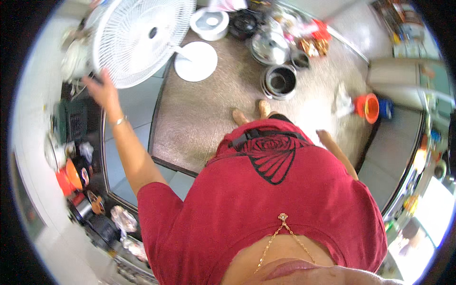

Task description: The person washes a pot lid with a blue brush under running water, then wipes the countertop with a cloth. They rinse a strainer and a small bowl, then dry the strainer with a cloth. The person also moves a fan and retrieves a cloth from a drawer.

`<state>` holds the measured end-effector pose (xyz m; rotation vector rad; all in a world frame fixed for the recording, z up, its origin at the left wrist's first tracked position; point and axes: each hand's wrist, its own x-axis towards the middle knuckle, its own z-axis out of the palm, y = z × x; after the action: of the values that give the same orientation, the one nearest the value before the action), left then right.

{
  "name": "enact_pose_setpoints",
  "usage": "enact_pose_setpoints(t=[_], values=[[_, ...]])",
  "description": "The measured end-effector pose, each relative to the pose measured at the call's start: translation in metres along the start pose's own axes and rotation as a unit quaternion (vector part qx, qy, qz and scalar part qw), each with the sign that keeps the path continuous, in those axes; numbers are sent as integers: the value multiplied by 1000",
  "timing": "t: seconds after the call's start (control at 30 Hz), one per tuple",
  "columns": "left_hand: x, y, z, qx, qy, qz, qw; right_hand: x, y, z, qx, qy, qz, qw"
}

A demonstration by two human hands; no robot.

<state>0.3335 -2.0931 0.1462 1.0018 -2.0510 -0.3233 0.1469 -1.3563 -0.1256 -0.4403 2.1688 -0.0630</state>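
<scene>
A white pedestal fan (137, 39) with a round grille stands at the upper left, its round base (196, 62) on the brown floor mat (199, 117). Beside the near rim of its grille, my left hand (103, 94) is raised with the fingers apart and holds nothing. One fingertip overlaps the grille's edge; I cannot tell whether it touches. My right hand (323, 136) hangs low at my side over the mat, small and blurred, with no object seen in it. In front of my feet sits a metal pot (280, 82) with a dark inside.
Beyond the pot are a lidded steel pot (270, 47), a smaller pot (300, 60), a white lidded container (210, 24) and plastic bags (315, 46). An orange bucket (367, 108) and a blue container (385, 108) stand at right. Cluttered counters line both sides, including the left countertop (96, 171).
</scene>
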Motion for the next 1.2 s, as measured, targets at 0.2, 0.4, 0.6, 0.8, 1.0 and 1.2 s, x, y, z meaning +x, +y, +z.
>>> enact_pose_setpoints(t=[0.2,0.4,0.6,0.8,1.0,1.2], values=[[-157,4,38,34,-114,-96,988,-6,6,34,253,121,58,958],[-350,-24,99,117,-627,-24,770,-40,55,47,275,147,68,948],[-440,23,180,72,-773,32,629,-103,164,92,335,202,197,899],[-446,197,250,-4,-805,79,588,-185,237,185,429,229,384,785],[-444,348,300,-1,-832,75,550,-219,204,250,528,223,467,673],[-461,332,487,16,-876,11,482,-210,159,221,598,225,462,616]])
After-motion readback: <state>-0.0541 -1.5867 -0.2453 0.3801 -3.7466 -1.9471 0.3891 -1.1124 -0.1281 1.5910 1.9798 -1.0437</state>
